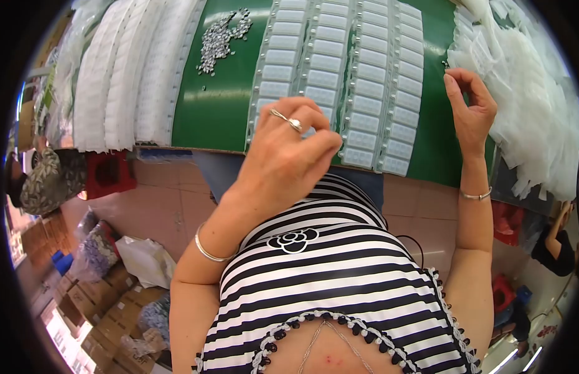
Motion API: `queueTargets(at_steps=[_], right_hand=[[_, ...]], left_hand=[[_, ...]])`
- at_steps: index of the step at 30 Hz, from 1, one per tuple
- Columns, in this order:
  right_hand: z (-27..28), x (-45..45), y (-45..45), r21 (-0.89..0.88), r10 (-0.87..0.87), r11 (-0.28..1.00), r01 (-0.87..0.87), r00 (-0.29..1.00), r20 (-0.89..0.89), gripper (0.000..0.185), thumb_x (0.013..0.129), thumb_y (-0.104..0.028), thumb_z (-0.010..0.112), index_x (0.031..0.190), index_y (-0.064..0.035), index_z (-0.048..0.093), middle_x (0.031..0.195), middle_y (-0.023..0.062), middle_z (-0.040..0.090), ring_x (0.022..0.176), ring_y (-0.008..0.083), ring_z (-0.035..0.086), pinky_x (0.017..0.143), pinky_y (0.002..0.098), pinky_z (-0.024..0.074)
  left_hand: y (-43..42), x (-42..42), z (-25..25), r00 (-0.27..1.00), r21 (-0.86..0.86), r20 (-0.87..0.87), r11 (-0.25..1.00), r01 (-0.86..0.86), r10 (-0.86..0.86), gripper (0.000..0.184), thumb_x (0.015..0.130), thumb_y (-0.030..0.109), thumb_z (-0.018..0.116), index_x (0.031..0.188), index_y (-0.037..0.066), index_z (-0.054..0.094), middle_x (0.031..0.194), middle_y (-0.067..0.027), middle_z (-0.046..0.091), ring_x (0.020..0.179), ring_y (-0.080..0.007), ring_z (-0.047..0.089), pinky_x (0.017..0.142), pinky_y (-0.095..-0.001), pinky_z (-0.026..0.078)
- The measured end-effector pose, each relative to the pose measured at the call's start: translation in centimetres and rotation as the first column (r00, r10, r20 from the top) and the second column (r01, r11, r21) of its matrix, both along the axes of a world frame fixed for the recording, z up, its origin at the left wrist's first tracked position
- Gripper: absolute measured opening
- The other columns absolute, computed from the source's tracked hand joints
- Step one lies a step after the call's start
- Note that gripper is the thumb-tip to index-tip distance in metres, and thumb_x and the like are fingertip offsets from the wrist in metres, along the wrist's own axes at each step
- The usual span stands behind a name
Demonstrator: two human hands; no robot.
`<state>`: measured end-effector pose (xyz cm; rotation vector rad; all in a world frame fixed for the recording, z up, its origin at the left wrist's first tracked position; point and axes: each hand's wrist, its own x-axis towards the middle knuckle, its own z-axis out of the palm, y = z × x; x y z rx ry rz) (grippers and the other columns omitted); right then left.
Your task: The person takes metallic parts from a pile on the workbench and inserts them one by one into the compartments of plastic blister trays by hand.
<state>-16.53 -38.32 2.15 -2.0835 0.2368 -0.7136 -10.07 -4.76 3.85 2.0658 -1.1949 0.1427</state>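
My left hand point(288, 153), with a ring and a bangle, is over the near part of the white segmented plastic strips point(320, 47). Its fingers are curled in, thumb against the fingertips; whatever they pinch is hidden. To the right, my right hand point(472, 109) bends over the green tabletop point(436, 93) beside the strips. Its thumb and index finger come together near a few tiny dark pieces point(445, 63), too small to name. The strips lie side by side in long rows, with small fittings along their edges.
Small silvery metal pieces point(222, 42) lie in a loose pile at the back left. More white strips point(137, 75) are stacked at the far left. A heap of translucent plastic strips point(526, 100) hangs over the right edge. Cardboard boxes point(112, 324) and other people are beyond the table.
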Motion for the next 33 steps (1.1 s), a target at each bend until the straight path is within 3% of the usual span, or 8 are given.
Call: queueTargets(at_steps=[1, 5, 11, 21, 25, 33], right_hand=[[-0.4, -0.1, -0.4, 0.018, -0.011, 1.000, 0.011, 1.000, 0.006, 0.009, 0.095, 0.002, 0.075, 0.105, 0.0003, 0.077, 0.091, -0.0021, 0.071, 0.079, 0.0092, 0.057, 0.076, 0.0218, 0.0486], [-1.1, -0.1, -1.8, -0.196, -0.011, 0.980, 0.031, 0.995, 0.100, 0.009, 0.096, 0.000, 0.075, 0.105, -0.0007, 0.077, 0.089, -0.0036, 0.070, 0.078, 0.0094, 0.054, 0.074, 0.0217, 0.0479], [-0.7, -0.5, -1.8, -0.092, -0.068, 0.992, 0.083, 0.986, 0.150, 0.010, 0.095, 0.001, 0.076, 0.105, -0.0007, 0.077, 0.089, -0.0035, 0.071, 0.077, 0.0096, 0.054, 0.073, 0.0217, 0.0479], [-0.8, -0.7, -1.7, -0.112, 0.045, 0.993, -0.033, 0.993, 0.106, 0.006, 0.101, 0.001, 0.072, 0.106, 0.0003, 0.074, 0.093, -0.0041, 0.068, 0.080, 0.0085, 0.052, 0.077, 0.0206, 0.0451], [-0.8, -0.6, -1.7, -0.098, 0.045, 0.995, -0.035, 0.993, 0.106, 0.011, 0.095, 0.002, 0.074, 0.105, -0.0009, 0.076, 0.091, -0.0037, 0.071, 0.076, 0.0095, 0.052, 0.072, 0.0218, 0.0467], [-0.6, -0.7, -1.6, -0.050, 0.034, 0.998, -0.031, 0.996, 0.079, 0.010, 0.095, 0.002, 0.074, 0.104, -0.0007, 0.075, 0.090, -0.0032, 0.070, 0.075, 0.0094, 0.052, 0.071, 0.0217, 0.0463]], left_hand=[[-0.2, -0.3, -0.2, 1.000, 0.018, 0.006, 1.000, 0.011, -0.011, 0.023, 0.076, -0.003, 0.081, 0.093, 0.013, 0.077, 0.101, 0.0021, 0.067, 0.112, -0.0235, 0.065, 0.102, -0.0383, 0.045], [-1.1, -0.9, -0.5, 1.000, 0.112, -0.014, 0.993, 0.028, -0.027, 0.017, 0.080, 0.001, 0.079, 0.090, 0.013, 0.071, 0.102, 0.0020, 0.065, 0.112, -0.0235, 0.063, 0.106, -0.0417, 0.040], [-1.1, -1.4, -0.3, 0.999, 0.170, -0.044, 0.985, 0.032, -0.024, 0.018, 0.079, 0.000, 0.079, 0.089, 0.013, 0.071, 0.102, 0.0026, 0.066, 0.112, -0.0237, 0.063, 0.106, -0.0432, 0.040], [-1.4, -1.7, -0.9, 0.994, 0.152, -0.104, 0.988, 0.030, -0.015, 0.020, 0.076, -0.003, 0.077, 0.087, 0.013, 0.070, 0.102, 0.0030, 0.065, 0.112, -0.0236, 0.063, 0.106, -0.0436, 0.040], [-1.9, -1.7, -0.8, 0.998, 0.160, -0.031, 0.985, 0.058, -0.053, 0.020, 0.075, -0.003, 0.075, 0.086, 0.012, 0.069, 0.104, 0.0024, 0.066, 0.111, -0.0235, 0.064, 0.105, -0.0432, 0.041], [-2.3, -1.9, -0.2, 0.992, 0.213, 0.062, 0.972, 0.096, -0.111, 0.019, 0.076, -0.004, 0.073, 0.088, 0.011, 0.067, 0.106, 0.0015, 0.068, 0.111, -0.0231, 0.064, 0.105, -0.0430, 0.042]])
